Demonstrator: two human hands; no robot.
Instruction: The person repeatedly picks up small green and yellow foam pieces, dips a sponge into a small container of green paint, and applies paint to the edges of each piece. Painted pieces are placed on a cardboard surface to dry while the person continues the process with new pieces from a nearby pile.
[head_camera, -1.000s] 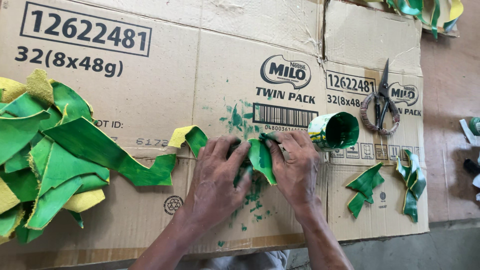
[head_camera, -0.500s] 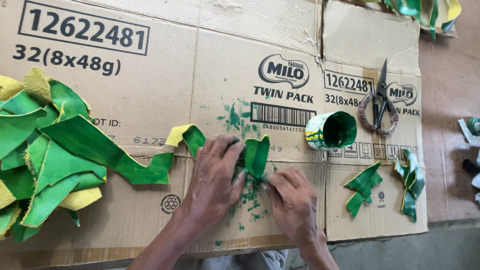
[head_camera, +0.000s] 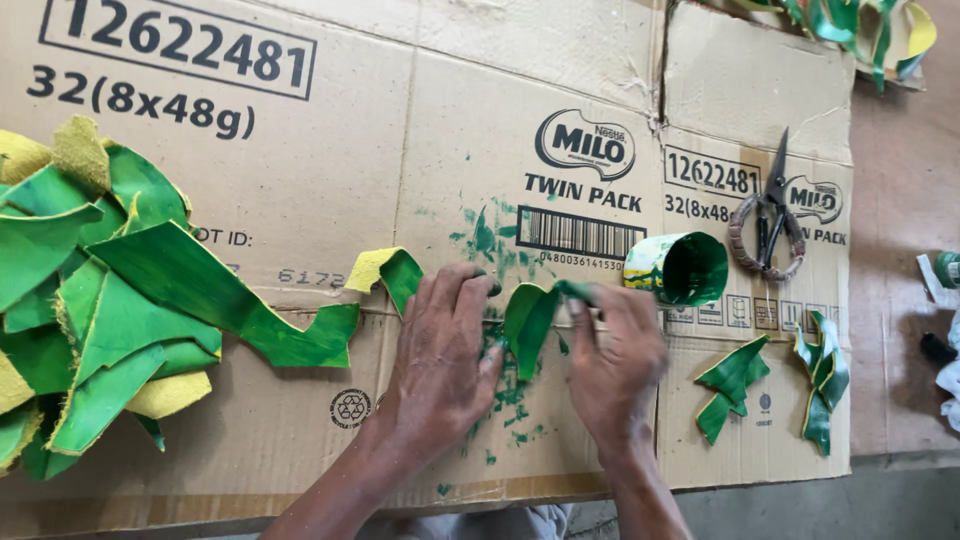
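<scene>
1. Green strip (head_camera: 528, 318), centre of frame on the cardboard (head_camera: 300, 150); long axis roughly vertical, narrow tip pointing down, top edge folded over to the right.
2. Right hand (head_camera: 612, 350) pinches the strip's folded top edge between thumb and fingers.
3. Left hand (head_camera: 440, 350) lies palm down just left of the strip, fingers pressed close together, fingertips touching its left edge.
4. Versus half a second ago: strip looks wider and more curled at the top; right hand has moved up from below the strip to its upper right edge; left hand about the same place.
5. Green paint smears (head_camera: 490, 235) on the cardboard above and below the strip.
6. Small yellow-green scrap (head_camera: 385, 268) just upper left of the left hand.
7. Rolled green cone (head_camera: 680, 268) just upper right of the right hand, open end facing the camera.
8. Scissors (head_camera: 768, 215) with wrapped handles, right of the cone, blades pointing up.
9. Green offcuts (head_camera: 732, 385) and (head_camera: 825, 380), lower right.
10. Big pile of green and yellow pieces (head_camera: 100, 300), left edge.
11. The cardboard is a flattened brown box: black printed lettering, oval logos, a barcode above the strip, recycling mark at lower centre.
</scene>
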